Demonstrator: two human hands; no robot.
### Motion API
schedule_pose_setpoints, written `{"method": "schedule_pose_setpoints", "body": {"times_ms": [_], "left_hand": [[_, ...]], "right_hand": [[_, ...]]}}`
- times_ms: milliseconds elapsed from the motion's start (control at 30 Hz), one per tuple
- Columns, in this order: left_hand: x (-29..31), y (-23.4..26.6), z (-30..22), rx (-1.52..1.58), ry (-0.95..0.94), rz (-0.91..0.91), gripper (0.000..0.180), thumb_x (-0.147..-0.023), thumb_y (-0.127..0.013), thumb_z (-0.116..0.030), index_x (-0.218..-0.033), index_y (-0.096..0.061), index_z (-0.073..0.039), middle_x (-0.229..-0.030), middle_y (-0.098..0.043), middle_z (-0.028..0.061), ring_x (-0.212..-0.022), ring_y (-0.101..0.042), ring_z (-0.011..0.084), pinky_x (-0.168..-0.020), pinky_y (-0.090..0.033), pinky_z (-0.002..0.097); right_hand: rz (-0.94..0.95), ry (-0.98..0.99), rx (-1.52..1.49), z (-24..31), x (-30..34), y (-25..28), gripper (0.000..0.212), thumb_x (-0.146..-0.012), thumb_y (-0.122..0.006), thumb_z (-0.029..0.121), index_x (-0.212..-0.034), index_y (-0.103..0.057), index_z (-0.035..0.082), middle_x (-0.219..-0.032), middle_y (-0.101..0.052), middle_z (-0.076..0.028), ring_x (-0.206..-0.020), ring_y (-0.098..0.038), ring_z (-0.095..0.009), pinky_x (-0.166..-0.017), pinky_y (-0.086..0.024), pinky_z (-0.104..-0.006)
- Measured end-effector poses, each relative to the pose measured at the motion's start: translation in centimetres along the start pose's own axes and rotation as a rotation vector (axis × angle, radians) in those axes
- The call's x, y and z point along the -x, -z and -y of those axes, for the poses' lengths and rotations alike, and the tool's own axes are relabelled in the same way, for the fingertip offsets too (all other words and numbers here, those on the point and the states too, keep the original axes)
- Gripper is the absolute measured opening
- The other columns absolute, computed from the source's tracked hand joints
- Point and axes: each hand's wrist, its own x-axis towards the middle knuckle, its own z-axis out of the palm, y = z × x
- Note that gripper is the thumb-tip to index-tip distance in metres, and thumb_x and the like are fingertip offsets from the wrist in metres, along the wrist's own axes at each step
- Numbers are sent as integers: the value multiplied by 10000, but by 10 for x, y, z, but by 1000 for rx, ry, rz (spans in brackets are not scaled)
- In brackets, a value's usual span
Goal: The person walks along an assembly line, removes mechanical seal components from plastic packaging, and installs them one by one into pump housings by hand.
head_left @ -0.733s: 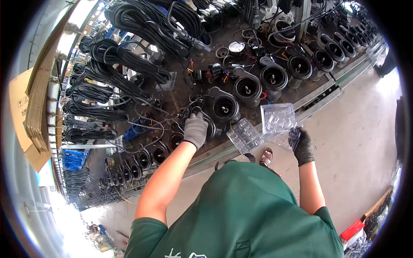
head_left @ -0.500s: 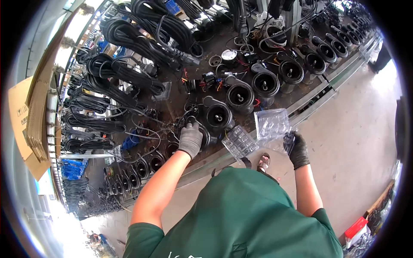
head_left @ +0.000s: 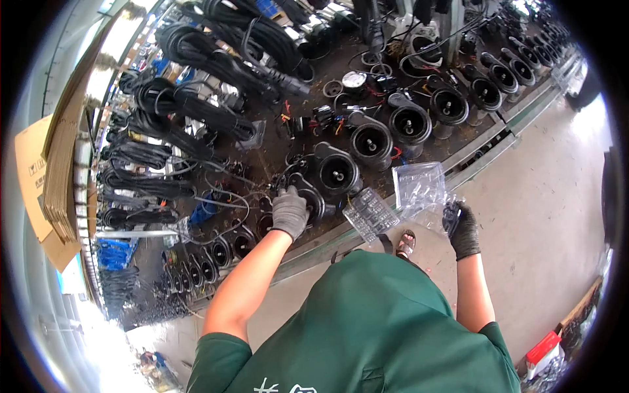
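My left hand (head_left: 289,213), in a grey glove, lies on the near side of a black snail-shaped housing (head_left: 316,204), its fingers curled over the rim. The fingertips are partly hidden. Right of it, along the bench edge, stand similar round housings (head_left: 339,173) with a small shaft in the middle. My right hand (head_left: 464,230), in a dark glove, is out past the bench edge over the floor. It is closed on a clear plastic bag (head_left: 432,215) with small dark parts in it. Beside the bag sits a clear plastic tray (head_left: 419,185), and nearer, a ridged clear tray (head_left: 371,215).
Coiled black cables (head_left: 190,108) line the bench's left and far side. Small motors and wires (head_left: 327,118) lie mid-bench, with a metal post (head_left: 453,33) behind. Flattened cardboard (head_left: 60,190) stands far left. A red and white box (head_left: 542,347) is on the floor at lower right.
My right hand and the bag have shifted slightly right, along with the view. The left hand stays on the same housing.
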Motion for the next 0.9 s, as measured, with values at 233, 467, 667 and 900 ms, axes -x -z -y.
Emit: {"method": "schedule_pose_setpoints", "body": {"times_ms": [233,467,667,900], "left_hand": [[-7,11,-21,-46,196,105,236,-890,-708,-215,-1045,-786,-56,-1246,-599,108,-1189,-585,295,-924,-525,426],[-21,15,-36,-79,336,235,314,-948,-660,-170,-1233,-739,-66,-1389,-578,97,-1281,-565,285,-941,-541,431],[-18,30,-36,-154,298,301,318,-903,-739,-233,-1192,-771,-104,-1397,-566,88,-1292,-553,287,-964,-539,414],[5,34,4,68,138,210,351,-792,-762,-261,-1082,-800,-66,-1320,-597,219,-1216,-601,382,-991,-547,452]], "right_hand": [[40,-41,21,-1,1,2,136,-945,-667,226,-982,-655,95,-943,-696,-66,-851,-671,-223,-751,-564,-354],[50,-63,-4,-15,-5,0,152,-968,-647,244,-1044,-669,114,-979,-722,-69,-874,-689,-233,-766,-571,-365],[27,-78,-43,-17,2,2,156,-965,-653,215,-1070,-658,99,-988,-718,-81,-861,-683,-239,-754,-561,-369],[-21,-54,-79,-8,7,18,151,-945,-674,213,-1014,-672,78,-959,-718,-69,-872,-686,-232,-795,-576,-365]]}}
